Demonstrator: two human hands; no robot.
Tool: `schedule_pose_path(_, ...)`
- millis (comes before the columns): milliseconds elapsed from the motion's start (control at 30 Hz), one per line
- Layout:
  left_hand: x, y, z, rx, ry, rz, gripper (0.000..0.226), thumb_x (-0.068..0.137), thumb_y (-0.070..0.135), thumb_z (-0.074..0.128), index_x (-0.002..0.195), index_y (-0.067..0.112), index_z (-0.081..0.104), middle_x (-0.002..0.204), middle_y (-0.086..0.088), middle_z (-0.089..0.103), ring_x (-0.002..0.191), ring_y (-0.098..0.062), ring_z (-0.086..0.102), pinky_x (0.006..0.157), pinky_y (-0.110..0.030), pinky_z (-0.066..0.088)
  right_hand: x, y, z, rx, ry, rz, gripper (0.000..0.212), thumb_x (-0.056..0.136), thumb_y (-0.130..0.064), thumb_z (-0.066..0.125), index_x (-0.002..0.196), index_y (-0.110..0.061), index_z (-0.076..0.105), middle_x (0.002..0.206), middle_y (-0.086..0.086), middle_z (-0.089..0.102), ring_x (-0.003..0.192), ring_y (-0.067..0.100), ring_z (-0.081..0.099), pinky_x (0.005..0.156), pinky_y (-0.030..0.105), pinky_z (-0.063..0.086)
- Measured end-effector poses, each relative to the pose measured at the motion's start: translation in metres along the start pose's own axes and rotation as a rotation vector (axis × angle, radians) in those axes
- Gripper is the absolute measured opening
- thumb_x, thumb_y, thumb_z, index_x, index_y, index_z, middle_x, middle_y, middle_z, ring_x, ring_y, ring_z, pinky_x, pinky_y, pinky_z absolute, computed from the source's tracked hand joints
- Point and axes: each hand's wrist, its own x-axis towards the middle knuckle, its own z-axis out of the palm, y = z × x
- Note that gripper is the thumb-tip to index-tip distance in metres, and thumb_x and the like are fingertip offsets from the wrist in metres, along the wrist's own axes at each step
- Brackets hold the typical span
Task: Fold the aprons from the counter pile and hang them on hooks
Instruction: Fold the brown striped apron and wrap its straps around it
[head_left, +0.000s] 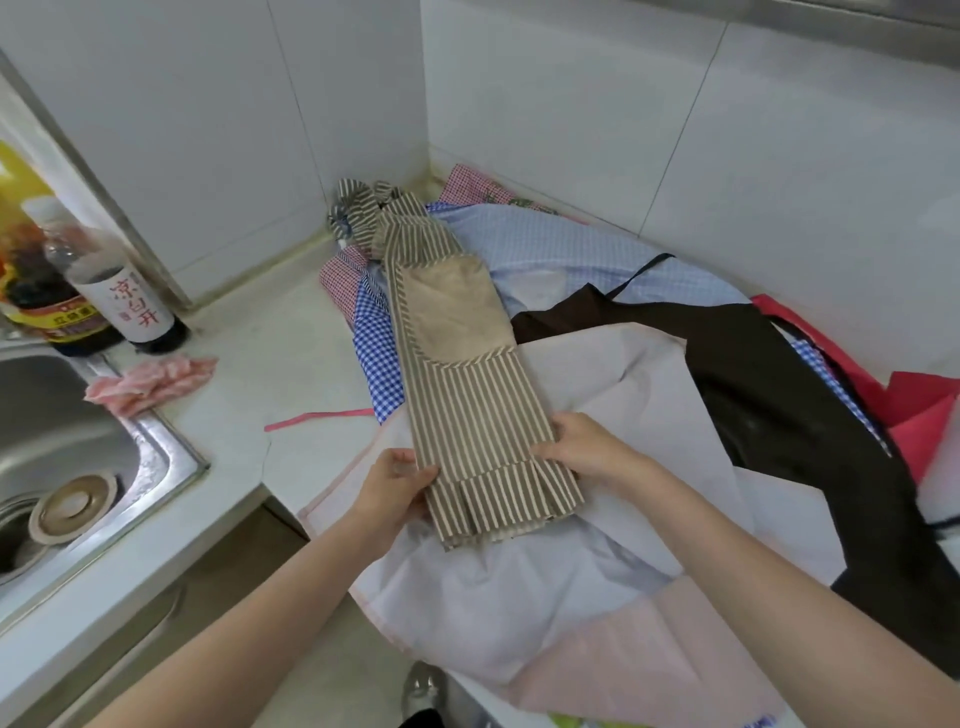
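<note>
Left hand (397, 486) and right hand (582, 444) each pinch the striped apron (467, 395) at its hem corners, seemingly keeping its lengthwise fold aligned atop the pile (597, 260).

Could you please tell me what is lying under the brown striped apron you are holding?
Under the brown striped apron lie a pale translucent apron near its hem and blue checked aprons farther back. What lies beneath those, and the counter there, is covered.

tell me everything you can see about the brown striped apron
The brown striped apron looks like thin woven cloth, brown and cream stripes with a plain tan patch in the middle and a pleated hem. It lies folded into a long narrow strip on the apron pile, straps bunched toward the corner. The left hand and right hand grip its near end.
</note>
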Motion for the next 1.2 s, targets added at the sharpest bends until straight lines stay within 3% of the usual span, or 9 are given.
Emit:
schedule_pose_path(133,-0.001,-0.001,-0.001,0.216,0.034,0.196,0.021,0.092,0.006,0.055,0.090,0.017,0.038,0.088,-0.014,0.066,0.068,-0.023,0.064,0.053,-0.030,0.054,-0.003,0.015,-0.015,-0.658,0.251,-0.467,0.062,0.085,0.012,0.043,0.142,-0.012,0.035,0.143,0.013,0.037,0.125,0.030,0.043,0.099,0.037,0.042)
schedule_pose_path(233,-0.003,0.000,-0.006,0.425,-0.051,0.342,0.016,0.095,0.005,0.050,0.085,0.016,0.046,0.083,-0.008,0.064,0.070,-0.017,0.062,0.052,-0.018,0.049,0.000,0.043,-0.010,-1.088,0.207,-0.799,0.099,0.055,0.017,0.067,0.142,-0.020,0.038,0.148,0.009,0.037,0.129,0.032,0.041,0.096,0.040,0.044)
schedule_pose_path(400,-0.005,0.001,-0.023,0.520,-0.257,0.250,0.038,0.096,-0.008,0.030,0.089,0.010,0.063,0.101,-0.006,0.061,0.086,-0.016,0.063,0.068,-0.019,0.053,0.010,0.054,0.002,-1.134,0.131,-0.852,0.093,0.055,-0.010,0.080,0.138,-0.025,0.041,0.141,-0.002,0.048,0.125,0.022,0.041,0.101,0.038,0.040)
schedule_pose_path(500,-0.005,-0.005,-0.033,0.653,-0.352,0.301,0.042,0.088,-0.014,0.039,0.102,0.022,0.057,0.107,-0.011,0.063,0.092,-0.022,0.065,0.079,-0.030,0.056,0.012,0.039,0.000,-0.739,0.014,-0.641,0.044,0.085,-0.010,0.061,0.128,-0.020,0.057,0.133,0.000,0.053,0.124,0.020,0.043,0.098,0.025,0.033)
schedule_pose_path(567,-0.006,-0.015,-0.034,0.862,-0.365,0.415,0.042,0.083,-0.002,0.059,0.112,0.027,0.049,0.100,-0.008,0.063,0.086,-0.019,0.065,0.078,-0.032,0.055,0.014,0.019,0.000,-0.349,0.023,-0.398,0.017,0.096,-0.017,0.051,0.097,-0.013,0.067,0.099,0.005,0.065,0.100,0.021,0.055,0.076,0.013,0.037)
schedule_pose_path(633,-0.008,-0.022,-0.027,0.856,-0.246,0.449,0.040,0.082,0.012,0.069,0.115,0.022,0.047,0.093,-0.005,0.060,0.077,-0.013,0.061,0.068,-0.019,0.051,0.019,0.007,0.000,-0.093,0.032,-0.187,0.028,0.099,-0.027,0.047,0.075,-0.017,0.057,0.076,0.002,0.058,0.072,0.014,0.053,0.061,0.012,0.037)
schedule_pose_path(733,-0.011,-0.018,-0.012,0.559,-0.012,0.432,0.003,0.090,0.019,0.060,0.089,0.019,0.057,0.080,-0.005,0.057,0.065,-0.009,0.053,0.060,-0.017,0.043,0.028,0.000,0.003,0.078,0.026,0.001,0.032,0.098,-0.034,0.045,0.090,-0.008,0.061,0.084,0.004,0.058,0.068,0.013,0.050,0.062,0.021,0.041)
schedule_pose_path(1000,0.001,0.021,-0.010,0.364,0.135,-0.007,0.037,0.096,0.028,0.051,0.064,0.010,0.056,0.064,-0.004,0.052,0.057,-0.016,0.047,0.056,-0.024,0.041,0.046,-0.009,0.018,-0.007,0.203,0.167,0.033,0.100,-0.035,0.039,0.094,-0.005,0.050,0.073,0.003,0.050,0.054,0.020,0.052,0.054,0.028,0.044)
schedule_pose_path(1200,-0.005,0.034,-0.004,0.652,0.219,0.391,0.025,0.092,0.038,0.055,0.101,0.015,0.053,0.087,0.006,0.058,0.077,-0.013,0.059,0.065,-0.026,0.047,0.051,-0.009,0.019,0.053,0.218,0.206,0.030,0.098,-0.033,0.039,0.098,-0.005,0.051,0.094,0.011,0.056,0.059,0.021,0.054,0.057,0.031,0.046)
